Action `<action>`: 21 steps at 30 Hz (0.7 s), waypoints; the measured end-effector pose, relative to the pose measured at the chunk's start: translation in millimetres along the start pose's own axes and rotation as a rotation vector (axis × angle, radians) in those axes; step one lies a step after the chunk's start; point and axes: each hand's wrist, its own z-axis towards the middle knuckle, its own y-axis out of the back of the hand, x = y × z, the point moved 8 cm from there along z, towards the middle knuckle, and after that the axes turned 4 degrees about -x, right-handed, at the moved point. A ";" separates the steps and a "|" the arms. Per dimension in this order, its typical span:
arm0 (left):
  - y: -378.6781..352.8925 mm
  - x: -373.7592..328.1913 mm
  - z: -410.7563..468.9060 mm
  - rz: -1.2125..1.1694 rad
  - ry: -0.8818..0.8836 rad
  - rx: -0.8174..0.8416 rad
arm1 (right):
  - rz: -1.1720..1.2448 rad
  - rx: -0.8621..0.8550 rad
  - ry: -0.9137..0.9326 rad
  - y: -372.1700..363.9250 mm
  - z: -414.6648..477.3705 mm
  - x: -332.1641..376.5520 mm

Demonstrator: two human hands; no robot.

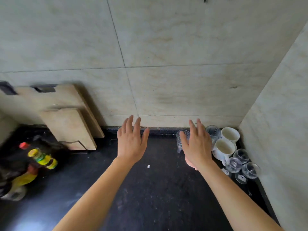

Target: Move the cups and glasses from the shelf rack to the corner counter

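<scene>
While L hand (131, 144) & R hand (197, 145) hover over counter (150, 189), fingers straight, empty, cups (224, 147) & glasses (241, 164) fill corner; pink item (190, 164) under R hand, maybe cup.

No legible text, seemingly; bottles (42, 158) blurred.

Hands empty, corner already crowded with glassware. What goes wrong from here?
1. The right hand hangs right by a clear glass; pulling back carelessly might knock it over.
2. The small glasses and white mugs sit packed tight in the corner; squeezing in another piece may tip or chip one.
</scene>
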 end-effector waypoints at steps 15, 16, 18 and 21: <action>306.9 220.6 -329.6 0.520 0.682 -0.319 | 0.402 0.180 1.002 -23.0 -234.1 395.9; 328.9 231.3 -360.5 0.545 0.728 -0.345 | 0.435 0.190 1.062 -19.3 -263.4 423.7; 371.8 252.0 -423.4 0.585 0.825 -0.383 | 0.491 0.191 1.187 -9.1 -326.4 477.7; 436.5 278.9 -522.4 0.642 0.928 -0.441 | 0.585 0.180 1.377 8.7 -431.5 555.1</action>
